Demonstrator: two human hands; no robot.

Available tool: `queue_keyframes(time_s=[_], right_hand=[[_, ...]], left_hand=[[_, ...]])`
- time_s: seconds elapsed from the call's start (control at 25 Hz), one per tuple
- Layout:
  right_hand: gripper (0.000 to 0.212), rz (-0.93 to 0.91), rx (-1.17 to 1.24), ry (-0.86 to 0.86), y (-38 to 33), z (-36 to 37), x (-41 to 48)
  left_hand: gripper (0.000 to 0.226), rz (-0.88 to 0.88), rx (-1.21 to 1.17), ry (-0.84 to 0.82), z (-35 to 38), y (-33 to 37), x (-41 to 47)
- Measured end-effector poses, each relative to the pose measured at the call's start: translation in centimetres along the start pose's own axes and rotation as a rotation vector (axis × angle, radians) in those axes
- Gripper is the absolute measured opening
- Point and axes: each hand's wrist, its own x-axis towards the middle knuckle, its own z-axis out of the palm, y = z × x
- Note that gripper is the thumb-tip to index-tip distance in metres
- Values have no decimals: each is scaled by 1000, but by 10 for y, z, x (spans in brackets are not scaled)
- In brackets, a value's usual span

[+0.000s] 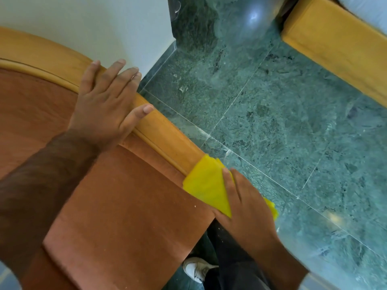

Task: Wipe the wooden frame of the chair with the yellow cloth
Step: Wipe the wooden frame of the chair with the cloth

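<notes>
The chair's curved wooden frame [167,137] runs from upper left down to centre, edging rust-orange upholstery [117,206]. My left hand [106,105] lies flat on the top of the frame, fingers spread, holding nothing. Lower down, the yellow cloth [206,185] is folded over the frame's lower end. My right hand [245,206] presses on the cloth and grips it, with part of the cloth sticking out behind the hand on the floor side.
Green marble floor tiles [282,122] fill the right side. A white wall [94,24] stands behind the chair. Another wooden furniture piece [335,49] sits at upper right. My dark trouser leg and white shoe [196,268] are below the chair.
</notes>
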Motion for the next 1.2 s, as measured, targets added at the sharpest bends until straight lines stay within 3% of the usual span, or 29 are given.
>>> queue_keyframes(time_s=[0.2,0.36,0.52,0.64,0.72,0.8,0.88,0.92,1.08,1.16,1.2], right_hand=[[84,45,12,-7,10,5,-27],[87,-59,-9,22,-37,-1,45],[87,-55,117,54,-97,-13,115],[93,-135,275,64,-94,-21,115],[99,-95,558,-16,-74,-37,109],[99,146,706,-177,-51,-59,105],[67,337,629,-331,-27,-72,99],[48,355,586,-357,-19,-74,96],[30,319,631,-303,-17,-89,94],[20,344,861,-312,-29,-101,96],[18,371,1037,-341,-38,-108,98]], left_hand=[[89,-1,19,-37,-3,0,-2],[90,-5,46,-56,-1,-1,0],[93,0,58,-92,-2,1,0],[98,-56,-41,-109,-11,6,0],[86,-279,-234,31,-18,27,-14],[75,-684,-517,265,-22,65,-37],[86,-1101,-829,232,-17,112,-58],[87,-1222,-960,175,-10,130,-65],[39,-1519,-1494,182,-2,155,-71],[16,-1558,-1692,283,-15,144,-84],[15,-1554,-1785,327,-26,135,-94]])
